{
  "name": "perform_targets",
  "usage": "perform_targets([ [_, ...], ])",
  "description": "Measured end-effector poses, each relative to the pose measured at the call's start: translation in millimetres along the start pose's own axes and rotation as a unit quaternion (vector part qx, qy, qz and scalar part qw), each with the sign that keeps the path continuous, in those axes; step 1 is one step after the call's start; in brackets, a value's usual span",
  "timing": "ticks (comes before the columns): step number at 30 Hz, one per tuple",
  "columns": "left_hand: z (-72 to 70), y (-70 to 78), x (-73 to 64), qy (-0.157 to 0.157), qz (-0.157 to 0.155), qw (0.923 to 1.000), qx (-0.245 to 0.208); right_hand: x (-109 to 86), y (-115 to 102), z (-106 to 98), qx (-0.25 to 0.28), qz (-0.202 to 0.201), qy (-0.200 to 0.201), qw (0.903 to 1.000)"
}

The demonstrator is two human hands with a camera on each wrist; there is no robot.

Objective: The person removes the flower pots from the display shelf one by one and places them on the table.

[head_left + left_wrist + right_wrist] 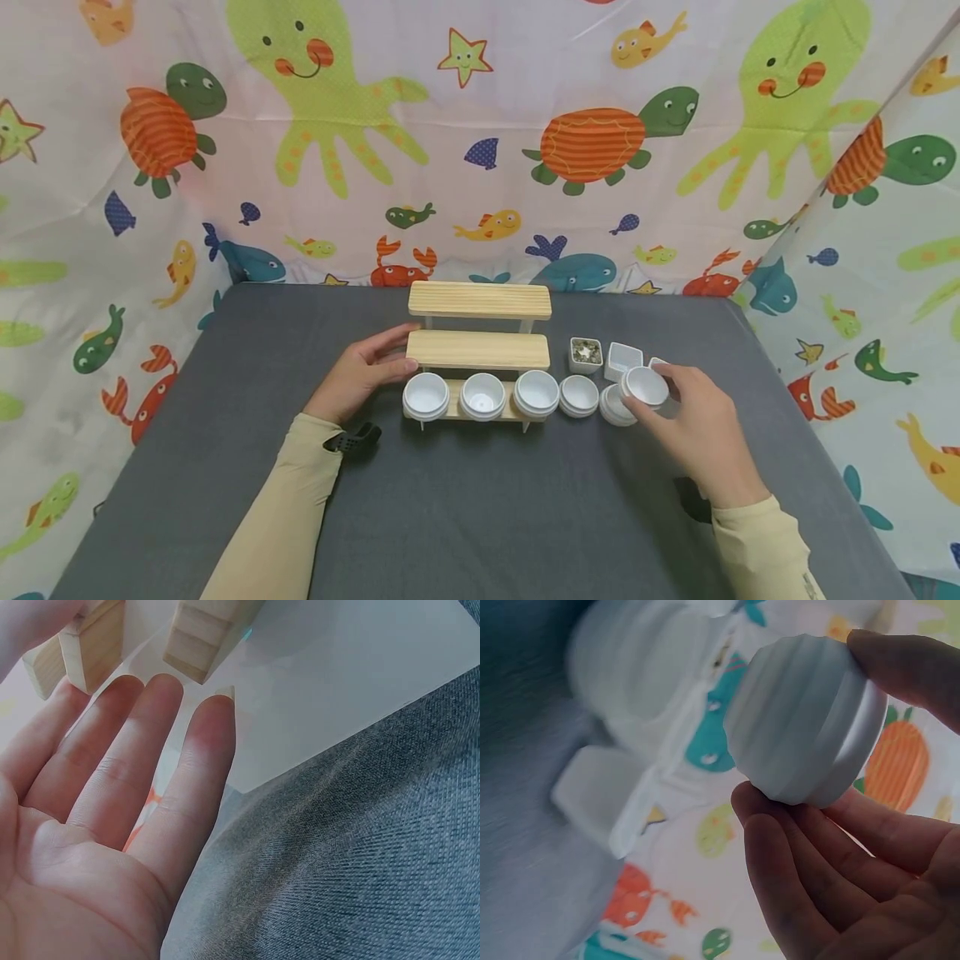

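Six round white pots (483,396): three in a row on the lowest board of the wooden stand (477,348), two on the grey cloth (465,508) just right of it, one in my right hand (701,425). That held pot (645,386) is up off the cloth, pinched between thumb and fingertips, apart from the others in the right wrist view.

My left hand (358,379) is at the stand's left end, fingers long and slightly spread, tips at the board ends. Can't tell how hard they press.

Step in hand, my read: pot transfer, left side steadying the stand. Lowest board looks full, so a set-down there would need a reshuffle; an upper board calls for a higher lift, pot level, no knock on the row in front.

Other counts: three boards, one stand. Three small square pots (621,360) behind the loose round ones: one with mottled filler, one mostly hidden by my right fingers, so its contents are unknown.
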State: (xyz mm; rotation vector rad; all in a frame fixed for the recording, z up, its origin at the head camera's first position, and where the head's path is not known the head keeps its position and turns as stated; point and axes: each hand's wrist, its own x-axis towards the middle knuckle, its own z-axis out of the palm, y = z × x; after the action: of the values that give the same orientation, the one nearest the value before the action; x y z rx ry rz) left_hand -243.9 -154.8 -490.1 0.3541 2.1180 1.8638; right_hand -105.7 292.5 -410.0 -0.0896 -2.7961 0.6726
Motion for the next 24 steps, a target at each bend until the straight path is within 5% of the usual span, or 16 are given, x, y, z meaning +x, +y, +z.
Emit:
perform_targets([
  [12, -0.5, -2.2, 1.1, -0.003, 0.004, 1.0, -0.006, -17.0, 41, 8, -0.022, 0.06, -0.015, 0.9979],
  [24, -0.1, -1.3, 0.5, -0.001, 0.005, 1.0, -0.006, -21.1, 64, 22, -0.028, 0.062, -0.014, 0.9976],
])
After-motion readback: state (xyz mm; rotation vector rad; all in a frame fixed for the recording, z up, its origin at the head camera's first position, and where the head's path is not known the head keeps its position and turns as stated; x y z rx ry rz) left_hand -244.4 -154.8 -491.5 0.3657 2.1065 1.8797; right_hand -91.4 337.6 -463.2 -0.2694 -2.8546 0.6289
